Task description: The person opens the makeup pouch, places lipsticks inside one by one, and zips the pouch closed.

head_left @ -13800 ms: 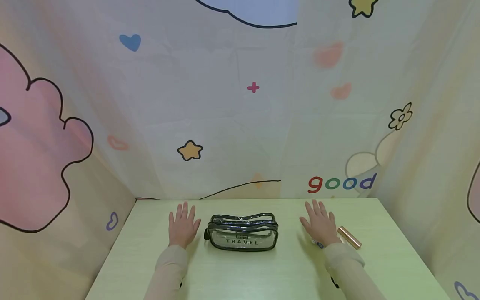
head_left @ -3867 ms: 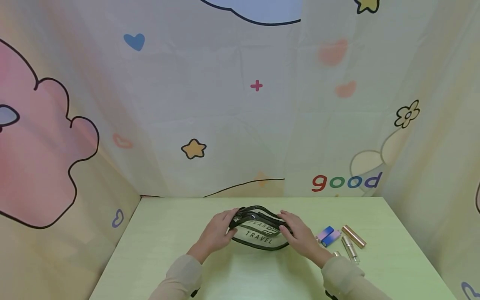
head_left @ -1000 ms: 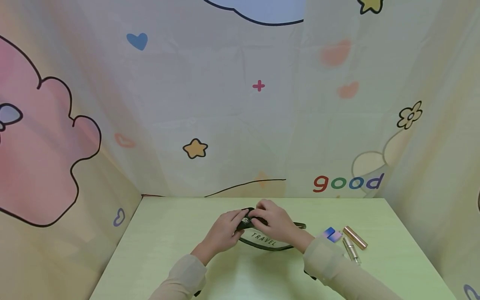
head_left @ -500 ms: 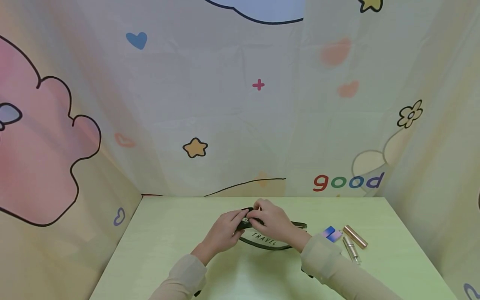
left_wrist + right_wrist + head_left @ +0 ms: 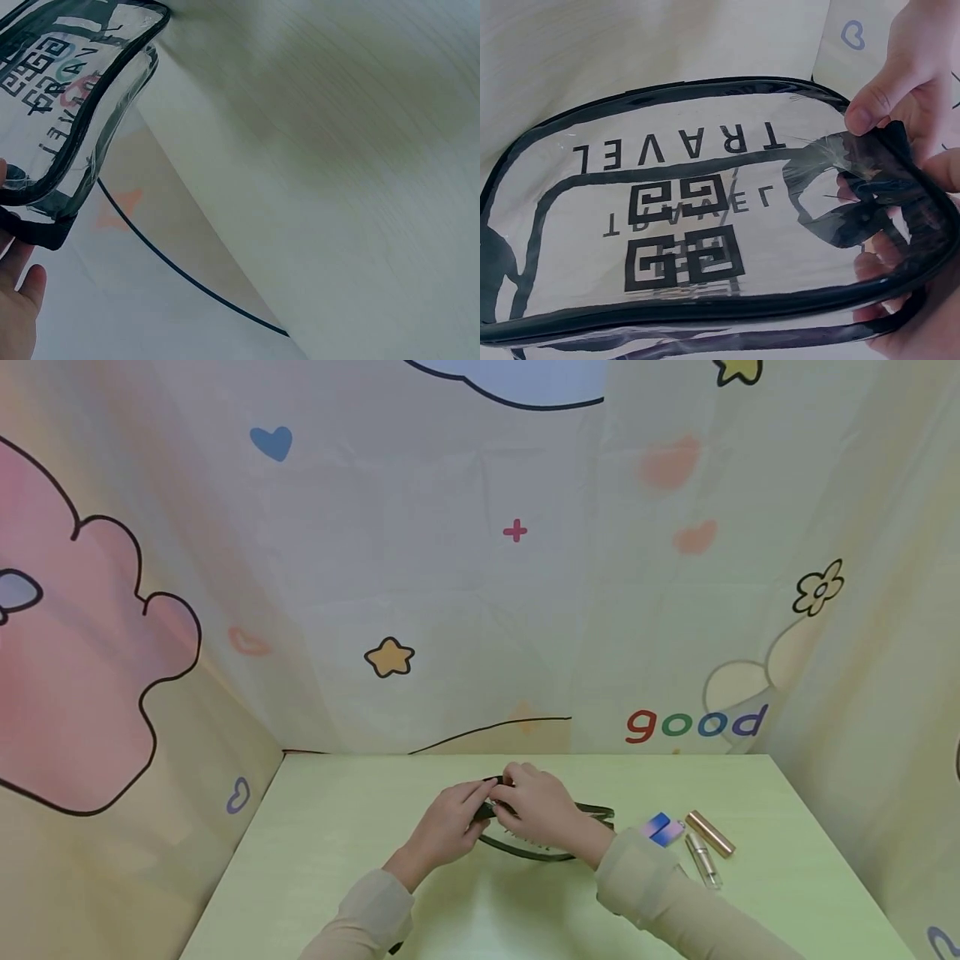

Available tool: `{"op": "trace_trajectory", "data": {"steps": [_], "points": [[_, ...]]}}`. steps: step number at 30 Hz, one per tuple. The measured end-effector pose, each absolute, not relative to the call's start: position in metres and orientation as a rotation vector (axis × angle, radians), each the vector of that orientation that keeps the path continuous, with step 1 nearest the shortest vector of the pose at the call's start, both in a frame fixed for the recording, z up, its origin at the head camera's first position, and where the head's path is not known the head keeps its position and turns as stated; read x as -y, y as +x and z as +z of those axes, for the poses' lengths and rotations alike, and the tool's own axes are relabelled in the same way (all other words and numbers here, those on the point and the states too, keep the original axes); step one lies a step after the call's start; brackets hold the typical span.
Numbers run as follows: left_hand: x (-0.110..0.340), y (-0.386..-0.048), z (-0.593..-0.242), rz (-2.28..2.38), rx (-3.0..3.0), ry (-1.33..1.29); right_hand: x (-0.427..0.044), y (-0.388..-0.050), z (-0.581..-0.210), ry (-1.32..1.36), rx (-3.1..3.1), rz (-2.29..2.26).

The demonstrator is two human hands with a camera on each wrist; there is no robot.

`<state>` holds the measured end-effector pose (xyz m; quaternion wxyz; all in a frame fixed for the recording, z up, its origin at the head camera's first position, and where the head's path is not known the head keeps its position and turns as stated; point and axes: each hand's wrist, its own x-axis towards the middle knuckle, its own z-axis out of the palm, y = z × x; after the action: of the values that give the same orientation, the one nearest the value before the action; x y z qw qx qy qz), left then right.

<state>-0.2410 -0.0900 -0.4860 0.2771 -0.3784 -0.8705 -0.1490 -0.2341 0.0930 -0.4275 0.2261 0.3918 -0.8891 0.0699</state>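
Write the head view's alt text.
A person's left hand and right hand hold a clear plastic, black-edged pouch by its left end at a pale green table. To the right lie blue-and-pink pieces, a rose-gold tube and a clear-and-gold tube, a cartoon-print curtain behind.

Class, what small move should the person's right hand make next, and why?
Perhaps slide the right hand rightward along the top of the clear pouch: both hands are at its left end, which the left hand grips and can brace.
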Motion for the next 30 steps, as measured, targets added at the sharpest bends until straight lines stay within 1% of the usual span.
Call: {"op": "trace_trajectory", "data": {"steps": [8,21,30], "points": [[0.090,-0.241,-0.488,-0.371,2.335,-0.993,-0.092,-0.231,-0.427,1.053,2.476,0.129],[0.094,-0.242,-0.496,-0.360,2.368,-0.933,-0.092,-0.231,-0.429,0.998,2.494,0.230],[0.091,-0.242,-0.493,-0.388,2.364,-0.951,-0.096,-0.232,-0.418,1.050,2.613,0.228]]}}
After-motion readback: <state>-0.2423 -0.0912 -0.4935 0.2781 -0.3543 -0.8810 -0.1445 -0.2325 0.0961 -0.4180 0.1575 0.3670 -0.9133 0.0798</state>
